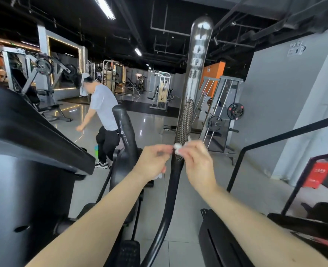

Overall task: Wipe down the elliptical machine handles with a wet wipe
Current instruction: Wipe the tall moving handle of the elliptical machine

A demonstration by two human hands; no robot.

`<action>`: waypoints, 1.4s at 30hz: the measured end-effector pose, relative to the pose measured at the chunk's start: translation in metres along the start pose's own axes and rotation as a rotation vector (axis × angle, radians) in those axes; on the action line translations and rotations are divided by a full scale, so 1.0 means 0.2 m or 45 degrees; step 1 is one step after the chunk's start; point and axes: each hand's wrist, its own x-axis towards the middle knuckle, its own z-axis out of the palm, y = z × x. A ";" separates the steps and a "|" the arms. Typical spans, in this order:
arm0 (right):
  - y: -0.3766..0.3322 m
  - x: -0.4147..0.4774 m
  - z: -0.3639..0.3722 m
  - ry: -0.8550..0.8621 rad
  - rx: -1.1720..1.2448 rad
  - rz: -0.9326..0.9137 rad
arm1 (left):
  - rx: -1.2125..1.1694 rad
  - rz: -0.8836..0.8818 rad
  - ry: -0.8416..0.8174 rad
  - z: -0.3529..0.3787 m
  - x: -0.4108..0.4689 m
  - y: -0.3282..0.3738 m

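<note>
The elliptical's right handle (196, 70) rises tall in the middle, worn and shiny at the top, with a ribbed metal sensor plate (185, 122) lower down. Its black left handle (125, 126) stands shorter, further left. A small white wet wipe (177, 146) is bunched right in front of the ribbed plate's lower end. My right hand (197, 162) pinches the wipe from the right. My left hand (152, 162) reaches in from the left with curled fingers touching the wipe's edge; a bit of white shows under its palm (158, 176).
The elliptical's black console (34, 128) fills the left. A person in a grey shirt (103, 110) bends over on the shiny floor behind it. Weight racks (222, 116) stand at the right, a black rail (274, 139) and red-marked machine (317, 174) further right.
</note>
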 end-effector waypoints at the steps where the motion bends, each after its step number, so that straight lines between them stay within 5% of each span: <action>1: 0.01 -0.09 0.02 -0.045 0.037 0.007 | 0.002 0.006 -0.001 0.01 -0.01 -0.01; 10: 0.02 0.08 0.00 0.137 0.189 0.068 | -0.034 -0.052 0.069 0.05 -0.04 -0.10; 20: 0.10 -0.35 0.16 -0.012 0.184 0.301 | 0.033 -0.065 0.048 0.07 -0.08 -0.22; 26: -0.08 0.04 0.08 0.199 0.082 -0.077 | 0.006 -0.123 0.085 0.05 -0.05 -0.22; 31: -0.07 0.04 0.11 -0.083 -0.432 -0.412 | -0.084 -0.169 0.100 0.04 -0.05 -0.27; 38: -0.02 -0.24 0.13 -0.479 -0.527 -0.391 | -0.094 -0.193 0.080 0.05 -0.09 -0.32; 42: -0.08 -0.04 0.07 -0.378 -0.441 -0.379 | -0.162 -0.208 0.053 0.04 -0.07 -0.27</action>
